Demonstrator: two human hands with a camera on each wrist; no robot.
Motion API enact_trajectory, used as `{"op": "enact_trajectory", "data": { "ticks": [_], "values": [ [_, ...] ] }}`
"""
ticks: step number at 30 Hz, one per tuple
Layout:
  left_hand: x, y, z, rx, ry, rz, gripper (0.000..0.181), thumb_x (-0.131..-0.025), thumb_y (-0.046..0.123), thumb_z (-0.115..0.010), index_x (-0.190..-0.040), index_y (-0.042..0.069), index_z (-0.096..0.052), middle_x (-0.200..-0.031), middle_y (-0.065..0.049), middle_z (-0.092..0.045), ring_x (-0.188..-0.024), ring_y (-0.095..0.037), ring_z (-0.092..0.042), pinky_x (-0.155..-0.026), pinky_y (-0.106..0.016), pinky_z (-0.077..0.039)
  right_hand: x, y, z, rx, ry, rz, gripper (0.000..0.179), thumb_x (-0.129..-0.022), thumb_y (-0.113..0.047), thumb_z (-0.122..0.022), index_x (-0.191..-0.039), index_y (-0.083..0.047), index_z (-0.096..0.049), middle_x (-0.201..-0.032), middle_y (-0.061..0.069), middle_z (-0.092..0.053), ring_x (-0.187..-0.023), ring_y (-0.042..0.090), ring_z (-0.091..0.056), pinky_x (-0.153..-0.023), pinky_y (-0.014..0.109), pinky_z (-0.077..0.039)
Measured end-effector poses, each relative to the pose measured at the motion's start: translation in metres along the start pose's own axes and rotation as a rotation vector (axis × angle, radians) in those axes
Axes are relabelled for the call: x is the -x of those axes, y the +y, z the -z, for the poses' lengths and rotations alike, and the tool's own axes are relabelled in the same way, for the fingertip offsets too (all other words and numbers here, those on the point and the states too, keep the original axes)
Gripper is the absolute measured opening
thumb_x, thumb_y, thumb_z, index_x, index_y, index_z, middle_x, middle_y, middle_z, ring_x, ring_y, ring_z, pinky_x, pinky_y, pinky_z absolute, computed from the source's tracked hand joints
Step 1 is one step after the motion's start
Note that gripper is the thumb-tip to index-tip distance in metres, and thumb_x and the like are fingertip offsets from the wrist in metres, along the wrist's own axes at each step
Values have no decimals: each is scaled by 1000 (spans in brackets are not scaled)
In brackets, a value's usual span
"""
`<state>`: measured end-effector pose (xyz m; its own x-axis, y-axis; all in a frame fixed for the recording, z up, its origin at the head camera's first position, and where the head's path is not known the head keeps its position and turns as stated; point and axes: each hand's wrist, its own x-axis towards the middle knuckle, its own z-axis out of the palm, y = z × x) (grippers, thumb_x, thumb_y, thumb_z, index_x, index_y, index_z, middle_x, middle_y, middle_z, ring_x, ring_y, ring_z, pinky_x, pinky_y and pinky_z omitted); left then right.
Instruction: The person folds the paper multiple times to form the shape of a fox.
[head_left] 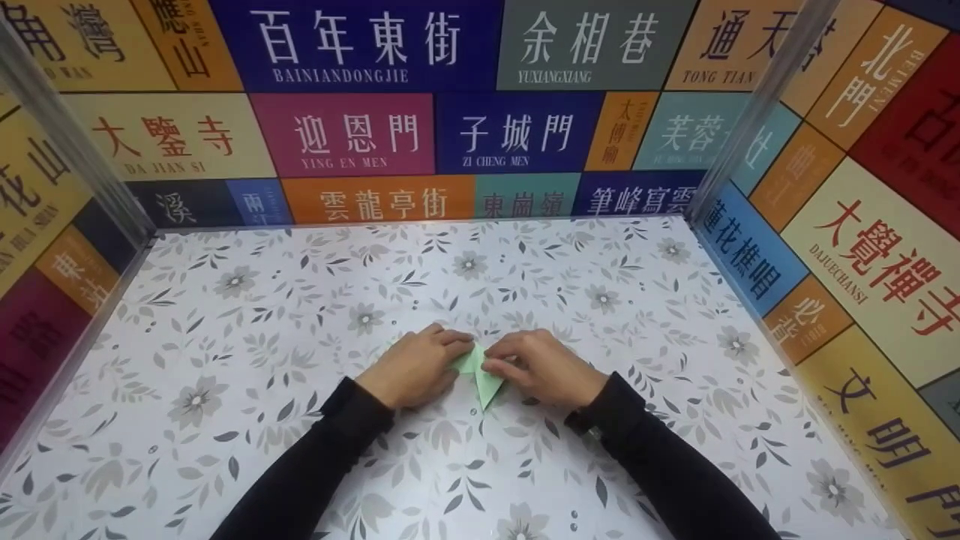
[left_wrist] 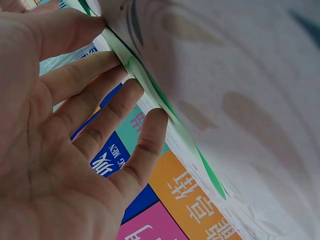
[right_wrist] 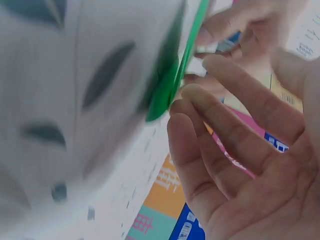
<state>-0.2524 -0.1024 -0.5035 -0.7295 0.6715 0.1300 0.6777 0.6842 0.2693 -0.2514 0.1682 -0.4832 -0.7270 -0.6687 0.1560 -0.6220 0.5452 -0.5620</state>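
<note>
A small piece of folded light-green paper (head_left: 489, 387) lies on the floral tabletop, a pointed corner facing the wearer. On its left part rests my left hand (head_left: 420, 367), fingertips pressing the sheet. In the left wrist view those fingers (left_wrist: 150, 132) are extended, their tips along the paper's edge (left_wrist: 212, 175). My right hand (head_left: 551, 367) is at the right side, thumb and forefinger close to the upper fold. The right wrist view has its fingers (right_wrist: 187, 145) slightly bent, tips at the green paper (right_wrist: 162, 95), thumb apart. Both hands partly cover the paper.
The white tabletop (head_left: 300, 300) carries a grey flower and leaf print. Upright panels with colourful Chinese place-name signs (head_left: 360, 135) enclose it at the back and both sides. Transparent edging strips (head_left: 757, 112) run up the corners.
</note>
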Motion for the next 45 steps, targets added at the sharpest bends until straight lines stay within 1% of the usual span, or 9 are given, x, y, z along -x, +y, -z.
{"op": "enact_trajectory", "data": {
  "ticks": [2, 5, 8, 15, 22, 29, 32, 38, 45],
  "values": [
    [-1, 0, 1, 20, -12, 12, 47, -110, 13, -72, -156, 4, -71, -166, -12, -70, -149, -39, -67, -121, -62, -61, 0, 3, 5, -14, 35, -56, 18, -112, -22, -80, -116, -8, -90, -112, 4, -90, -106, 22, -85, -97, 42, -70],
    [-1, 1, 1, 36, -20, 22, 48, -110, 13, -73, -157, 4, -70, -166, -13, -69, -151, -40, -66, -123, -62, -59, 1, 9, 8, -11, 69, -127, 11, -107, -12, -84, -115, -8, -90, -107, 3, -89, -99, 18, -83, -91, 36, -70],
    [0, 0, 1, 39, -22, 27, 49, -110, 13, -72, -157, 4, -70, -166, -13, -69, -151, -40, -66, -124, -62, -59, -1, 14, 7, 9, 71, -147, 9, -104, -7, -85, -111, -9, -90, -103, 4, -89, -94, 17, -82, -88, 35, -69],
    [0, -2, -1, 57, -13, 20, 49, -107, 12, -74, -156, 7, -71, -164, -12, -71, -149, -38, -67, -122, -60, -61, -4, 19, -2, 24, 54, -132, 8, -98, -5, -89, -102, -11, -91, -97, 2, -88, -87, 11, -78, -82, 27, -64],
    [1, 1, -3, 38, 4, 2, 46, -108, 11, -74, -154, 11, -75, -164, -13, -71, -145, -40, -69, -119, -62, -62, -6, 16, -9, 85, 64, -102, 9, -94, -5, -92, -97, -13, -91, -91, 1, -82, -82, 10, -71, -77, 25, -60],
    [3, 5, -5, -39, 62, -33, 40, -109, 12, -73, -148, 9, -78, -154, -14, -76, -137, -41, -72, -103, -62, -68, -6, 16, -12, 101, 87, -79, 9, -93, -3, -89, -93, -12, -90, -88, 3, -81, -79, 13, -72, -76, 24, -59],
    [3, 7, -5, -60, 77, -42, 37, -110, 12, -72, -146, 9, -79, -152, -14, -77, -134, -41, -72, -100, -61, -69, -6, 17, -12, 104, 92, -70, 8, -93, -3, -88, -94, -10, -91, -88, 3, -81, -79, 13, -72, -75, 25, -59],
    [-3, 11, -6, -43, 65, 30, 37, -111, 27, -77, -144, 11, -81, -152, -13, -78, -134, -42, -72, -101, -63, -67, -7, 16, -10, 105, 94, -87, 10, -92, -3, -90, -95, -12, -91, -88, 2, -81, -79, 13, -71, -75, 27, -60],
    [-13, 19, -8, -33, 136, 75, 31, -101, 40, -91, -116, 12, -89, -134, -13, -86, -112, -41, -77, -91, -57, -68, -8, 15, -6, 82, 73, -104, 8, -95, -5, -91, -96, -13, -90, -90, 1, -84, -80, 11, -74, -78, 28, -61]
  ]
}}
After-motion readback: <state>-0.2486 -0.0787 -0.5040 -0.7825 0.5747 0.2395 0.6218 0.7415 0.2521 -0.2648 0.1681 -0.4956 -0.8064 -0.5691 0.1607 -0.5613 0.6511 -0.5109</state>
